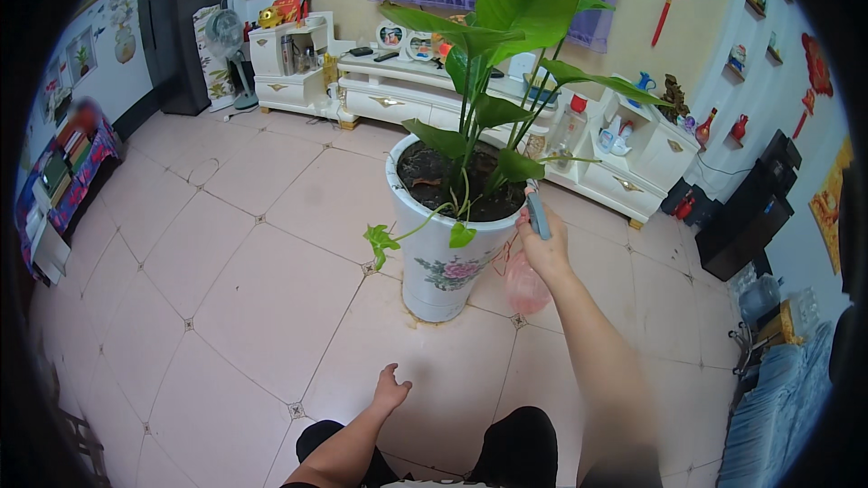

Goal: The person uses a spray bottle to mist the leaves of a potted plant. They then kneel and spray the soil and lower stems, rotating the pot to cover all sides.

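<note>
A tall white flowerpot [441,264] with a painted pink flower stands on the tiled floor, filled with dark soil [425,173] and a large green-leaved plant [506,9]. My right hand [544,248] is raised beside the pot's right rim, closed around a spray bottle [528,278] with a pinkish clear body and a grey-blue nozzle pointing at the soil. My left hand [390,390] hovers low over the floor tiles in front of the pot, fingers loosely apart, holding nothing. My knees in dark trousers show at the lower edge.
A white low cabinet [425,99] with ornaments runs along the back wall. A standing fan [228,45] and dark fridge [176,27] stand at back left. A cluttered table [63,181] is at left, black speakers [750,217] at right.
</note>
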Motion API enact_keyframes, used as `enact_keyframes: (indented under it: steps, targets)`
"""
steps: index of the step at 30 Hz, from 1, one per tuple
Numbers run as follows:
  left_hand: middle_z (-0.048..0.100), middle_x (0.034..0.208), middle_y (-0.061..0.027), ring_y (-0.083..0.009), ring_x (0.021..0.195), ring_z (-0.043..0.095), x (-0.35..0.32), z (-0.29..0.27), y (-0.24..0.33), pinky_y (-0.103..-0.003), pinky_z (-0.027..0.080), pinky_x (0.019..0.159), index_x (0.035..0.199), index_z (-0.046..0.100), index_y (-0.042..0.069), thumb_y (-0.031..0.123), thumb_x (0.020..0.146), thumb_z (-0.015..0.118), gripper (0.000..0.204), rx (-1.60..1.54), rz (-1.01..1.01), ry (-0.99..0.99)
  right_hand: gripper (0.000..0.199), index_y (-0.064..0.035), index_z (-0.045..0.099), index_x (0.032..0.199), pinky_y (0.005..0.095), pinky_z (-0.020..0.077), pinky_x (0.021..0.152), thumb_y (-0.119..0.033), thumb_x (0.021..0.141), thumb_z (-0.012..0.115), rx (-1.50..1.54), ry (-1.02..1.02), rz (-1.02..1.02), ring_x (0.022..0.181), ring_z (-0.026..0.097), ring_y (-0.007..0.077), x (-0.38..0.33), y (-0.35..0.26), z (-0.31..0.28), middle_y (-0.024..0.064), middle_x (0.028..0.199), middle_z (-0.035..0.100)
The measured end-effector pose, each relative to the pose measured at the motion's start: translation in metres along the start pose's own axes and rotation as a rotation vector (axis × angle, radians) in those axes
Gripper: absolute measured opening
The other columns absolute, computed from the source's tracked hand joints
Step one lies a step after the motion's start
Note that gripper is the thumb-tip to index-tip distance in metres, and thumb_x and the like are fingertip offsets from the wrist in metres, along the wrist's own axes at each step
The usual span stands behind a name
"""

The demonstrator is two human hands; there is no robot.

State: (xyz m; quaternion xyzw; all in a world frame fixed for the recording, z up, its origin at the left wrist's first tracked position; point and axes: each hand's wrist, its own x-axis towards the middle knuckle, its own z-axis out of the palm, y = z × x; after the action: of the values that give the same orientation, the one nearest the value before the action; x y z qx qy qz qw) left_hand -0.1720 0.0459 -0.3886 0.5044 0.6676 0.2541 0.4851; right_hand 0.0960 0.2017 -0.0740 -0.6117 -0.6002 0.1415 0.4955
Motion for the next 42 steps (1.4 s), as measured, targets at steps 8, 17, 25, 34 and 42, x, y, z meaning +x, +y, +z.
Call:
enact_keyframes:
  steps: [8,17,25,34,42]
  targets:
    - [0.046,0.131,-0.0270,-0.0381,0.120,0.050,-0.001,0.001,0.003,-0.042,0.043,0.099,0.135,0.040,-0.003,0.019,0.075,0.066,0.069,-0.007,0.016,-0.013,0.020,0.0015,0.060,0.102,0.0284,0.0483,0.067,-0.002,0.083,0.057,0.040,0.111,-0.088,0.071,0.060,0.0141,0.003,-0.003,-0.001,0.0077,0.080,0.062]
    - [0.047,0.130,-0.0265,-0.0386,0.118,0.050,0.003,0.005,-0.005,-0.042,0.044,0.098,0.134,0.040,-0.003,0.019,0.075,0.066,0.069,-0.004,0.049,0.000,0.042,-0.0005,0.057,0.124,0.0262,0.0477,0.070,0.002,0.082,0.058,0.135,-0.167,-0.075,0.073,0.057,0.0122,0.001,-0.011,-0.002,0.0034,0.086,0.060]
    - [0.046,0.129,-0.0274,-0.0387,0.117,0.051,0.002,0.003,0.000,-0.042,0.044,0.098,0.134,0.040,-0.003,0.018,0.075,0.066,0.068,-0.020,0.039,0.004,0.022,-0.0058,0.065,0.103,0.0308,0.0483,0.071,-0.010,0.082,0.060,0.095,-0.354,-0.060,0.072,0.060,0.0183,-0.007,-0.016,0.008,0.0082,0.080,0.064]
    - [0.047,0.128,-0.0277,-0.0374,0.115,0.053,0.006,0.003,-0.004,-0.041,0.045,0.097,0.134,0.040,-0.003,0.018,0.074,0.066,0.069,-0.052,0.050,0.006,0.013,-0.0035,0.062,0.090,0.0327,0.0487,0.071,-0.012,0.080,0.061,0.169,-0.303,-0.073,0.071,0.061,0.0218,-0.022,-0.010,0.018,0.0110,0.076,0.063]
    - [0.048,0.127,-0.0275,-0.0368,0.114,0.053,0.005,0.001,-0.003,-0.041,0.045,0.096,0.134,0.041,-0.003,0.017,0.074,0.067,0.068,-0.021,0.044,0.009,0.015,-0.0031,0.063,0.094,0.0329,0.0487,0.069,-0.013,0.084,0.060,0.053,-0.365,-0.003,0.069,0.061,0.0234,-0.029,-0.003,0.020,0.0120,0.075,0.063]
